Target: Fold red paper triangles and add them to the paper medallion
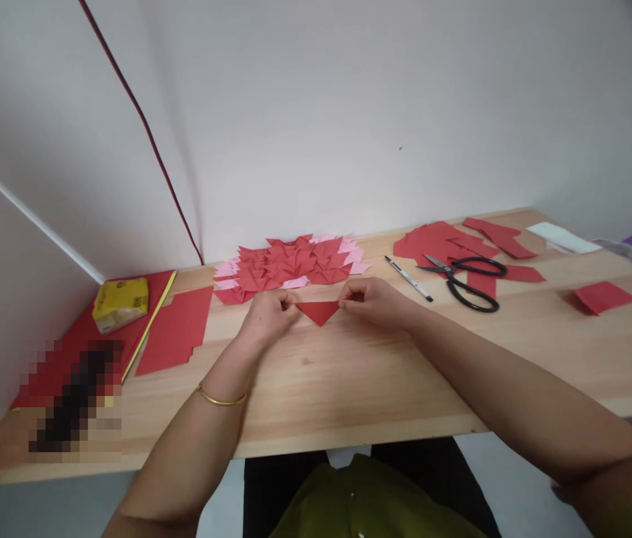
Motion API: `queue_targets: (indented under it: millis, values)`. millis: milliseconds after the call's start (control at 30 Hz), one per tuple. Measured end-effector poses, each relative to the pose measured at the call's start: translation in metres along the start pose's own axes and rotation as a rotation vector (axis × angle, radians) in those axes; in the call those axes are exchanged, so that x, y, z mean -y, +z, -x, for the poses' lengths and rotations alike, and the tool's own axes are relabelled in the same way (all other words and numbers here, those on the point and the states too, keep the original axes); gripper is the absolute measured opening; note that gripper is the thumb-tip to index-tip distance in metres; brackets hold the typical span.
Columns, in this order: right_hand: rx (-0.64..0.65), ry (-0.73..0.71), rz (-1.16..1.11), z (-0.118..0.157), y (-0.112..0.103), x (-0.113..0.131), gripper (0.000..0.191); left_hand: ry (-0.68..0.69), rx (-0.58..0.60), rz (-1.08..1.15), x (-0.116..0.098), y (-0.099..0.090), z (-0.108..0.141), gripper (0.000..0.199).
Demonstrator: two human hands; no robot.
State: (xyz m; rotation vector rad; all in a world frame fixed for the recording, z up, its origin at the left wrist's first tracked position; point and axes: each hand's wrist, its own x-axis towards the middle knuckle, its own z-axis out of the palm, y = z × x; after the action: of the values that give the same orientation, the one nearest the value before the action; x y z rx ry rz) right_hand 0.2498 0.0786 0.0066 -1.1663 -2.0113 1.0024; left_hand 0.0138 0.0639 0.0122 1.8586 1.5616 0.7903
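Observation:
A small red paper triangle (319,312) is held between my two hands, its long edge at the top and its point toward me. My left hand (271,312) pinches the left corner. At the right corner, my right hand (368,299) grips the paper between thumb and finger. Just behind the hands lies a pile of folded red and pink paper pieces (287,265), spread against the wall.
Black-handled scissors (456,278), a pen (409,279) and red scraps (442,243) lie at the back right. A folded red paper (607,297) is farther right. On the left are red sheets (175,329) and a yellow packet (121,303). The wooden table's (349,403) front edge is near me.

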Motion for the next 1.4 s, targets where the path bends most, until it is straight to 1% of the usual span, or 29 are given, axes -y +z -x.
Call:
queue_targets:
  millis: [100, 233, 300, 400, 467, 533, 567, 600, 633, 667, 700, 733, 767, 833, 900, 1100, 1200, 1300, 1367, 1400]
  values:
    - [0.0, -0.017, 0.033, -0.001, 0.001, -0.003, 0.011, 0.037, -0.012, -0.034, 0.0, 0.002, 0.0, 0.011]
    - [0.001, -0.03, 0.141, -0.003, 0.005, -0.003, 0.009, 0.061, 0.046, -0.107, -0.004, 0.0, 0.001, 0.012]
    - [-0.001, -0.048, 0.214, -0.003, 0.007, -0.003, 0.008, 0.073, 0.044, -0.181, -0.005, -0.002, 0.001, 0.011]
    - [-0.006, -0.076, 0.295, -0.003, 0.009, -0.004, 0.007, 0.072, -0.014, -0.299, -0.002, -0.004, 0.0, 0.01]
    - [-0.004, -0.077, 0.323, -0.003, 0.01, -0.004, 0.006, 0.1, -0.088, -0.342, 0.0, -0.005, -0.001, 0.011]
    - [-0.012, -0.084, 0.349, -0.003, 0.012, -0.005, 0.006, 0.192, -0.153, -0.332, 0.0, -0.003, 0.0, 0.015]
    - [-0.016, -0.092, 0.363, -0.004, 0.012, -0.004, 0.006, 0.259, -0.158, -0.311, -0.002, -0.001, 0.0, 0.017]
    - [-0.017, -0.1, 0.377, -0.004, 0.013, -0.004, 0.006, 0.334, -0.123, -0.285, -0.005, 0.001, 0.002, 0.02]
    - [-0.014, -0.104, 0.388, -0.004, 0.013, -0.004, 0.006, 0.408, -0.052, -0.262, -0.008, 0.004, 0.004, 0.023]
    - [-0.009, -0.104, 0.399, -0.004, 0.013, -0.004, 0.006, 0.475, 0.046, -0.265, -0.011, 0.008, 0.007, 0.024]
    - [-0.006, -0.096, 0.412, -0.004, 0.013, -0.004, 0.005, 0.528, 0.172, -0.292, -0.015, 0.011, 0.009, 0.024]
    - [-0.007, -0.085, 0.428, -0.004, 0.012, -0.004, 0.005, 0.558, 0.242, -0.346, -0.017, 0.013, 0.012, 0.022]
    - [-0.011, -0.071, 0.445, -0.003, 0.012, -0.004, 0.004, 0.566, 0.259, -0.418, -0.019, 0.015, 0.015, 0.019]
    - [-0.019, -0.049, 0.475, -0.003, 0.01, -0.004, 0.004, 0.541, 0.215, -0.57, -0.021, 0.017, 0.019, 0.017]
    - [-0.016, -0.03, 0.492, -0.003, 0.009, -0.004, 0.004, 0.509, 0.171, -0.665, -0.021, 0.016, 0.021, 0.018]
    - [-0.005, -0.002, 0.532, -0.002, 0.008, -0.004, 0.005, 0.45, 0.142, -0.726, -0.021, 0.012, 0.021, 0.019]
    - [-0.083, -0.003, 0.557, -0.001, 0.005, -0.009, 0.004, 0.45, 0.153, -0.74, -0.023, 0.012, 0.023, 0.018]
    - [-0.204, -0.068, 0.555, -0.001, 0.004, -0.012, 0.013, 0.48, 0.141, -0.76, -0.024, 0.012, 0.024, 0.019]
    - [-0.214, -0.143, 0.521, -0.001, 0.008, -0.01, 0.013, 0.494, 0.151, -0.756, -0.023, 0.014, 0.025, 0.02]
    - [-0.185, -0.182, 0.498, -0.001, 0.011, -0.008, 0.012, 0.494, 0.172, -0.748, -0.023, 0.015, 0.024, 0.02]
